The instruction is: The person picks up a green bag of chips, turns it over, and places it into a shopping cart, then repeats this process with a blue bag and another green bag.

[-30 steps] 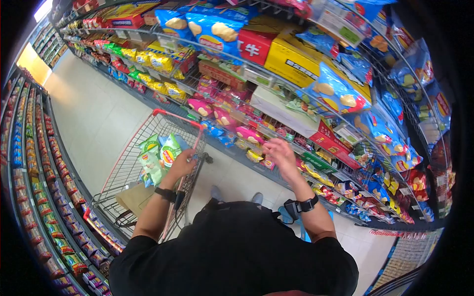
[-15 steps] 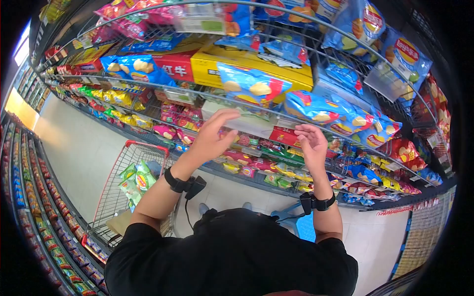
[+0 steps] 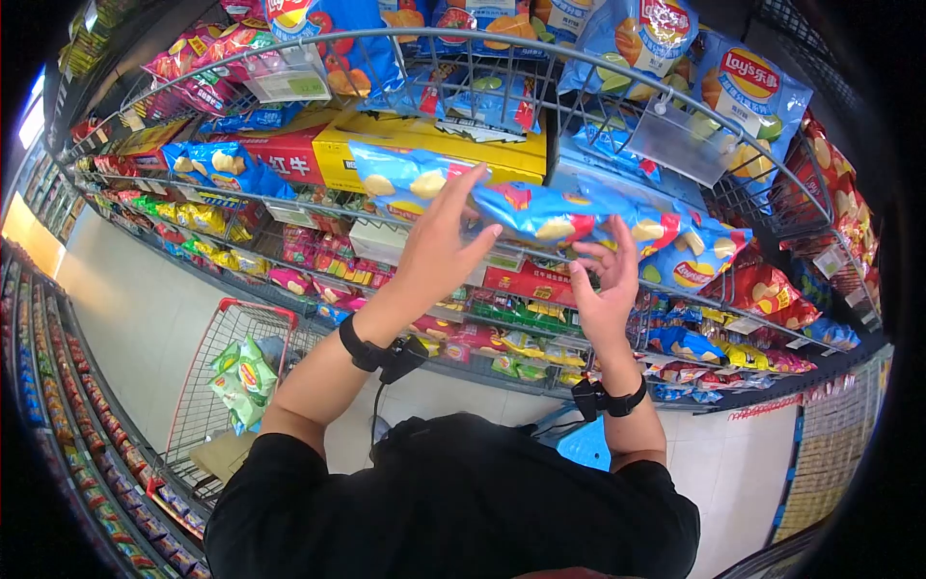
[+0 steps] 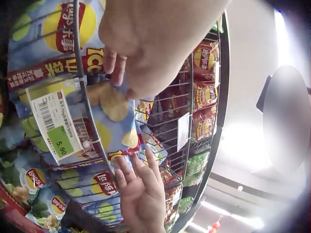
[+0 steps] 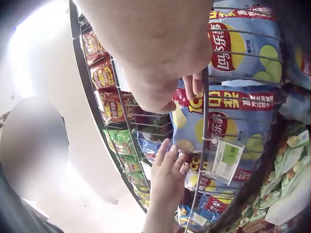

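Observation:
Both hands reach to a wire shelf holding blue Lay's potato chip bags. In the head view the left hand (image 3: 439, 246) overlaps a chip bag (image 3: 540, 214), its fingers extended and thumb spread apart from them. My right hand (image 3: 608, 294) is at the right part of the same row, palm inward, fingers loosely bent toward the bags. From the left wrist, the fingertips of the left hand (image 4: 146, 46) lie against the face of a blue bag (image 4: 114, 104) behind the wire rail. The right wrist view has the fingers of the right hand (image 5: 150, 63) right at a bag's top corner.
A curved wire rail (image 3: 424, 34) with price tags runs above the hands. Yellow boxes (image 3: 333, 154) stand behind the chips. At the lower left is a shopping cart (image 3: 294, 311) carrying green chip bags (image 3: 243, 381). A blue stool (image 3: 585, 444) stands by the right arm.
The left hand left the cart's side and moved up and right to the shelf. My right hand rose to the blue bags too. The view has turned toward the shelf.

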`<action>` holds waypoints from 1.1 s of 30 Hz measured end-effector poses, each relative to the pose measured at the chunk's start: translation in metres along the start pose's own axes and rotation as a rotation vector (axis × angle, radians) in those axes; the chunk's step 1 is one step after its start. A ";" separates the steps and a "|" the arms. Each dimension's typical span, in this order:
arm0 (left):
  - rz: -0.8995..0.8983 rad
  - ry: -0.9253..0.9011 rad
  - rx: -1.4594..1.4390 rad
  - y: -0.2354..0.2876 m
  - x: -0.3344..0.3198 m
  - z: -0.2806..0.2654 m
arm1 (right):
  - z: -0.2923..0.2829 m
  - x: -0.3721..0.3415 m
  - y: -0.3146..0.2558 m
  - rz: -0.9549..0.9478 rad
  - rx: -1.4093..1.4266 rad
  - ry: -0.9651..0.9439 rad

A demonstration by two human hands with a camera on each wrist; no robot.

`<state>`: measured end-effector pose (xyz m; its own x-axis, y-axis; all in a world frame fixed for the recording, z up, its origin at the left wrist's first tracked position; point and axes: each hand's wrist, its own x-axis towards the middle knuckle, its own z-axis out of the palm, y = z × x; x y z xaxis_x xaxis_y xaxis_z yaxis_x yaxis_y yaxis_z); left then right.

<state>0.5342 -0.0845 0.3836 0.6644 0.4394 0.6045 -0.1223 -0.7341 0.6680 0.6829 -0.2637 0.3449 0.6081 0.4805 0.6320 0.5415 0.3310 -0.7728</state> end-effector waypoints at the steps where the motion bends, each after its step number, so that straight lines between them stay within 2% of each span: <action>1: 0.015 0.076 -0.109 0.001 0.001 0.004 | 0.001 0.000 -0.003 0.022 -0.011 -0.009; 4: 0.020 0.015 -0.090 -0.004 0.000 -0.002 | 0.006 -0.001 -0.002 0.057 0.052 0.019; 7: 0.256 0.114 -0.075 -0.010 -0.005 -0.003 | 0.004 -0.003 0.005 0.046 0.115 0.057; 10: 0.301 0.114 -0.146 0.010 -0.014 -0.021 | 0.011 -0.014 -0.015 -0.113 0.171 0.139; 12: 0.412 0.107 -0.166 0.029 -0.022 -0.044 | 0.017 -0.021 -0.031 -0.251 0.133 0.230; 14: 0.493 0.105 -0.207 0.045 -0.033 -0.071 | 0.024 -0.025 -0.050 -0.375 0.085 0.164; 16: 0.544 0.105 -0.267 0.058 -0.045 -0.099 | 0.034 -0.026 -0.065 -0.374 -0.131 0.004; 17: 0.556 0.088 -0.283 0.060 -0.052 -0.111 | 0.045 -0.033 -0.058 -0.332 0.061 -0.106; 19: 0.585 0.057 -0.310 0.060 -0.063 -0.133 | 0.066 -0.038 -0.058 -0.237 0.231 -0.390; 21: 0.554 0.075 -0.259 0.053 -0.074 -0.151 | 0.100 -0.044 -0.076 -0.161 0.410 -0.617; 23: 0.500 0.091 -0.259 0.035 -0.088 -0.166 | 0.130 -0.064 -0.077 0.074 0.439 -0.638; 25: 0.327 0.248 -0.272 0.012 -0.109 -0.173 | 0.149 -0.082 -0.063 0.296 0.465 -0.624; 26: 0.237 0.327 -0.279 -0.002 -0.120 -0.177 | 0.163 -0.086 -0.059 0.349 0.472 -0.603; 27: 0.207 0.305 -0.207 -0.023 -0.131 -0.186 | 0.179 -0.090 -0.058 0.402 0.478 -0.582; 28: 0.071 0.248 -0.267 -0.034 -0.143 -0.195 | 0.194 -0.094 -0.056 0.455 0.483 -0.560; 30: -0.202 0.136 -0.391 -0.050 -0.167 -0.212 | 0.221 -0.101 -0.052 0.433 0.471 -0.598; 31: -0.341 -0.016 -0.587 -0.058 -0.180 -0.221 | 0.234 -0.104 -0.055 0.443 0.462 -0.633; 33: -0.432 -0.054 -0.602 -0.069 -0.209 -0.235 | 0.259 -0.111 -0.054 0.434 0.413 -0.701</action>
<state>0.2306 -0.0046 0.3129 0.7784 0.5871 0.2223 -0.2146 -0.0839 0.9731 0.4359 -0.1250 0.3015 0.1453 0.9678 0.2055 0.0158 0.2054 -0.9785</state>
